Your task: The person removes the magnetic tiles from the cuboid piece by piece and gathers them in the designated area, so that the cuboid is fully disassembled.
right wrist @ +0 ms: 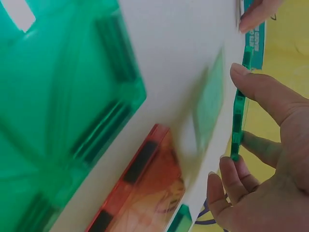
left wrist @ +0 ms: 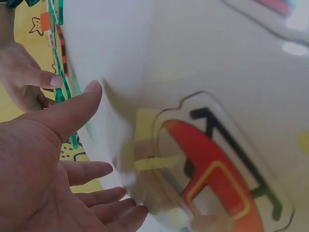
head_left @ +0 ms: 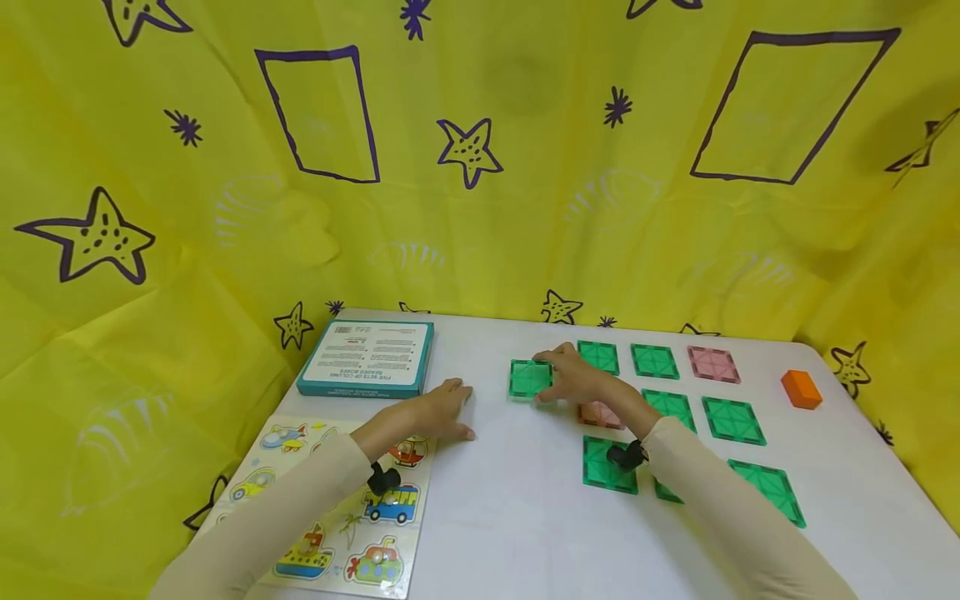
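Observation:
My right hand (head_left: 573,375) pinches a translucent green square tile (head_left: 530,379) between thumb and fingers. In the right wrist view the tile (right wrist: 238,118) appears edge-on, raised off the white tabletop with a green tint cast below it. My left hand (head_left: 442,410) hovers left of that tile, thumb and fingers spread, holding nothing. Beneath it in the left wrist view is a red helicopter piece (left wrist: 227,183). Partly hidden under my right wrist lies a red tile (head_left: 600,415), near another green tile (head_left: 610,464).
More green tiles (head_left: 733,420) and a pink tile (head_left: 713,364) lie flat on the right, some behind my right forearm. An orange block (head_left: 801,389) stands farther right. At left are a teal-edged box (head_left: 365,358) and a vehicle puzzle board (head_left: 339,575). A yellow curtain (head_left: 525,233) hangs behind.

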`<state>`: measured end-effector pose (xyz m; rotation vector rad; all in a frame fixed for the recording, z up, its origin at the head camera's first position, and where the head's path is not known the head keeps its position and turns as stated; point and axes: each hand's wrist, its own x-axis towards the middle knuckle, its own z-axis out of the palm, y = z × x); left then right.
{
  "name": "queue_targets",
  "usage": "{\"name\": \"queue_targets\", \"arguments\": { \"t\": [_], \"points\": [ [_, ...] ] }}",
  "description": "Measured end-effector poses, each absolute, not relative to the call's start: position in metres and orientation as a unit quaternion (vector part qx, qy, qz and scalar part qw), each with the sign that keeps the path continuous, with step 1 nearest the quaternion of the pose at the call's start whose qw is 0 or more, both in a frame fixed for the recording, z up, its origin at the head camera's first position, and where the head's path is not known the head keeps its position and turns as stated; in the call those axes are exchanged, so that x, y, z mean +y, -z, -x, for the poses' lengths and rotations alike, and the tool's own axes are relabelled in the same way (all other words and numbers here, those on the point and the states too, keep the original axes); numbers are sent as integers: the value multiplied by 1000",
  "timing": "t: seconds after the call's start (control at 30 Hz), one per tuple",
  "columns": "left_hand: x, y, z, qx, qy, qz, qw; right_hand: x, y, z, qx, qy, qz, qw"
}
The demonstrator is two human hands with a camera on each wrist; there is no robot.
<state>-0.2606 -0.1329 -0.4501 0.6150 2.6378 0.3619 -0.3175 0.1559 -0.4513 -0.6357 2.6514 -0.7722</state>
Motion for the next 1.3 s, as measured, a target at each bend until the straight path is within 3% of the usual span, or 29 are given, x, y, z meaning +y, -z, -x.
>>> {"name": "queue_targets", "arguments": {
  "t": [0.23, 0.67, 1.3],
  "points": [
    [-134, 455, 258, 946, -130, -219, 200, 165, 455, 323, 933, 246, 225, 133],
    [-135, 460, 256, 947, -149, -204, 201, 171, 461, 331, 948, 196, 204, 144],
    [-138, 456, 256, 945, -155, -203, 206, 172, 464, 328, 949, 205, 222, 97]
  ]
}}
